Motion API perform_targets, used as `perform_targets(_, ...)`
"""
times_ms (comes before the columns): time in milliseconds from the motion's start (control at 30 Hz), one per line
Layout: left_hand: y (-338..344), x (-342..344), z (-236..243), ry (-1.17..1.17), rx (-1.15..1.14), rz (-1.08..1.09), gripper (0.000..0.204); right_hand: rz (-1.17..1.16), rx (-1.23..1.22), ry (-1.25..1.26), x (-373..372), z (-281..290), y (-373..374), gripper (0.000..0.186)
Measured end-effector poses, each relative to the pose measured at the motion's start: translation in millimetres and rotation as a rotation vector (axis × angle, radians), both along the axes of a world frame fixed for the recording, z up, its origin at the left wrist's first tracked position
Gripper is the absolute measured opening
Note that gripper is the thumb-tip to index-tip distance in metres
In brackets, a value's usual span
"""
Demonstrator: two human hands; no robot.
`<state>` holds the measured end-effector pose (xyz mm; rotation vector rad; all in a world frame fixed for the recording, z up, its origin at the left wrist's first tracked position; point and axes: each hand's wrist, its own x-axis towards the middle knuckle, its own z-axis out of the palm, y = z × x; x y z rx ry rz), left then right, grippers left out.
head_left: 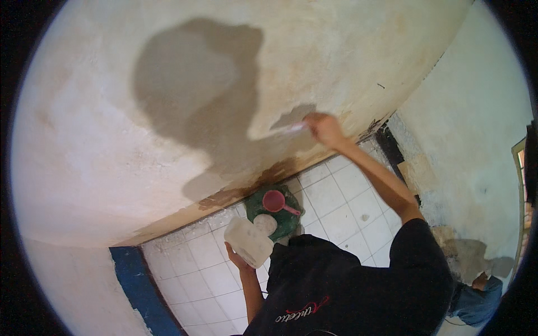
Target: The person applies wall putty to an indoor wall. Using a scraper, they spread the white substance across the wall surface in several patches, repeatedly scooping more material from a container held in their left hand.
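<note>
The wall [168, 112] blocks everything ahead and meets a side wall [476, 140] at the right corner. Below, bare tiled floor [347, 207] lies open toward that corner; a green bucket [286, 215] with a pink scoop [276, 200] stands against the wall's foot.

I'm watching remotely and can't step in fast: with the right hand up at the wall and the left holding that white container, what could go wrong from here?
1. The white container is held tilted in the left hand over the tiled floor; its contents might spill.
2. The green bucket with the pink scoop sits close below the body; a step forward could knock it over.
3. The right hand is stretched far to the wall, so balance may suffer.
</note>
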<state>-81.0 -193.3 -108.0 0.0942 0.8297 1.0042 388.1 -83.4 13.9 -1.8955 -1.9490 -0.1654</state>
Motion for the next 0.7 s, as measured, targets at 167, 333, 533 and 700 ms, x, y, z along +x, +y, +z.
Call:
perform_targets(167,10.2,1.8,8.3,-0.030,-0.016,0.015,0.068,0.118,0.301,-0.127,-11.4,-12.4,37.9,0.023)
perform_targets(333,4.3,-13.9,-4.5,-0.017,-0.012,0.044,0.067,-0.176,0.458,-0.227,46.1,168.3,58.9,0.032)
perform_targets(533,-3.2,-21.2,-8.7,0.029,0.007,0.035,0.066,-0.302,0.710,-0.114,57.3,282.8,25.2,0.014)
perform_targets(700,-4.1,-25.7,-4.1,0.116,0.040,0.015,0.068,-0.285,0.242,-0.035,57.8,106.0,-20.2,0.016)
